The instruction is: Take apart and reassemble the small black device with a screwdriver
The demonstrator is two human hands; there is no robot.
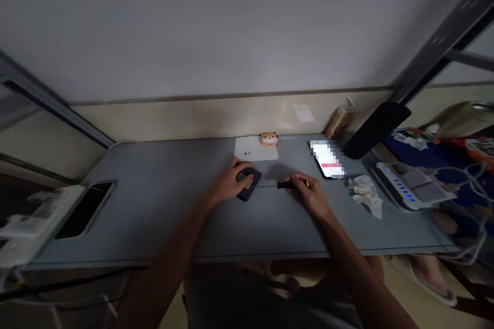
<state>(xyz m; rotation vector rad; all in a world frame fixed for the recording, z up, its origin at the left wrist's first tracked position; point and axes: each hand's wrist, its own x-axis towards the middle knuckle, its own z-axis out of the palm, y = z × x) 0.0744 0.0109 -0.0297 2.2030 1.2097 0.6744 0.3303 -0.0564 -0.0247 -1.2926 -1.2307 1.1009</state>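
Observation:
My left hand (227,182) rests on a small dark boxy device (249,183) in the middle of the grey table (162,200), fingers curled over its top. To the right of it my right hand (309,195) is closed round a short black tool with a yellow end (287,184), which lies low over the table and points toward the device. A gap of bare table separates the tool tip from the device.
White paper (254,148) with tiny dark specks and an orange animal figure (269,139) lie at the back. A lit phone (328,160), crumpled tissue (365,193) and a charger with blue lights (409,185) are right. A dark phone (85,209) lies left.

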